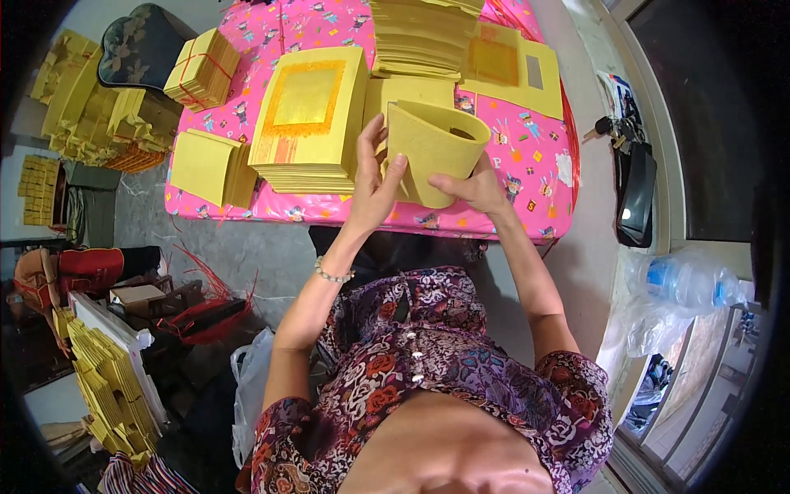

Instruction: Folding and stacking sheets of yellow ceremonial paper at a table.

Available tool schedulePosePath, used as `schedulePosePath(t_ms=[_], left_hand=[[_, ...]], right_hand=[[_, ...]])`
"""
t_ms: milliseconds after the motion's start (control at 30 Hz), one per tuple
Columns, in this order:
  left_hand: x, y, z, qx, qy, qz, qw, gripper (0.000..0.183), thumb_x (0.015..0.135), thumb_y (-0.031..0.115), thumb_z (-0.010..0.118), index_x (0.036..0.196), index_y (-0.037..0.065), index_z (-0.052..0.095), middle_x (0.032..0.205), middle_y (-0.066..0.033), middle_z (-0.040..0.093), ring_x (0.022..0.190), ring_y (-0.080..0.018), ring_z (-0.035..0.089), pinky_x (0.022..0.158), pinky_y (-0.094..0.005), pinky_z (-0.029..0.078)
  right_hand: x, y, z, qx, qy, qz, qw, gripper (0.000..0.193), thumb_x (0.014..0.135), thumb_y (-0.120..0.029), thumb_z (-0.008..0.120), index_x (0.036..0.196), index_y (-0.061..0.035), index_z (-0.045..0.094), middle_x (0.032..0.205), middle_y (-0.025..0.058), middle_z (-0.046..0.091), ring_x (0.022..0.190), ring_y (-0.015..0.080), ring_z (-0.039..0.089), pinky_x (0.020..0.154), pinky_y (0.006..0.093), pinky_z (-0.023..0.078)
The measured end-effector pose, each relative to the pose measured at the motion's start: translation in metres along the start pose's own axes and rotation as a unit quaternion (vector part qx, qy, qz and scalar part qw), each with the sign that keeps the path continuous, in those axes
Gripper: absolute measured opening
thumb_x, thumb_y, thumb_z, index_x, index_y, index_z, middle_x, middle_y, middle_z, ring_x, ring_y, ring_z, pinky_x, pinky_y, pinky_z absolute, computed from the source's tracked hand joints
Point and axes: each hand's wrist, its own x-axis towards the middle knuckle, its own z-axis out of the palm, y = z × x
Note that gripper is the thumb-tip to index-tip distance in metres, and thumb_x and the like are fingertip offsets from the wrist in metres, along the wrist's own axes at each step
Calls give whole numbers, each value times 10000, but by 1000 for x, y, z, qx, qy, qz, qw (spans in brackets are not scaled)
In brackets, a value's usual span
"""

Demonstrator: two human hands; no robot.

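From my remote seat I see the curved yellow paper (436,148) held between both hands, raised over the near edge of the bench (550,210). The left hand (378,169) is half closed at its left edge, thumb on the front face, fingers reaching behind. The right hand (473,188) grips the lower right part, its thumb pressed on the front and its other fingers mostly hidden.

The relation I watch is the paper's long axis: it runs across from hand to hand, bending round at the right end, with a gap in the fold opening upward. Neither hand is nearer, since both touch it. The printed stack (309,123) sits just left of the left hand; the tall yellow stack (424,41) is beyond the paper.

I can make out no brand. Small orange marks at the printed stack's lower left are too fine to read, the bench's pink cover shows cartoon figures and scattered letters, and the clear bottle (695,284) wears a blue label, illegible to me.
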Motion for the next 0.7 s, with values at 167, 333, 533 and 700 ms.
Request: schedulePosePath(t_ms=[167, 333, 533, 700], left_hand=[[5, -6, -12, -87, -114, -111, 983, 360, 973, 152, 466, 1284, -17, 403, 1180, -72, 497, 1058, -100, 466, 901, -253, 388], [16, -6, -8, -63, -137, -91, 984, 365, 977, 152, 460, 1291, -23, 396, 1134, -61, 533, 1046, -105, 475, 916, -257, 382], [12, -38, -1, -93, -95, -54, 990, 351, 971, 150, 479, 1275, -16, 420, 1079, -51, 553, 991, -99, 499, 883, -249, 402], [33, -25, -4, -135, -152, -184, 962, 403, 958, 169, 509, 1300, -16, 401, 1176, -83, 550, 1081, -121, 503, 935, -274, 400]], right_hand=[[5, 3, 0, -18, 12, 16, 1000, 575, 762, -156, 754, 1243, 2, 480, 1124, 93, 611, 1027, 174, 586, 881, 328, 485], [12, 3, -3, -11, 51, -2, 999, 601, 766, -163, 753, 1264, -11, 453, 1163, 92, 584, 1065, 174, 567, 891, 323, 478], [12, 18, -5, -185, 68, -76, 978, 593, 765, -139, 749, 1267, -39, 450, 1154, 84, 587, 1055, 171, 571, 883, 324, 478], [20, 7, -11, -106, 85, -35, 990, 533, 790, -136, 726, 1233, 3, 463, 1104, 110, 614, 983, 171, 603, 829, 311, 495]])
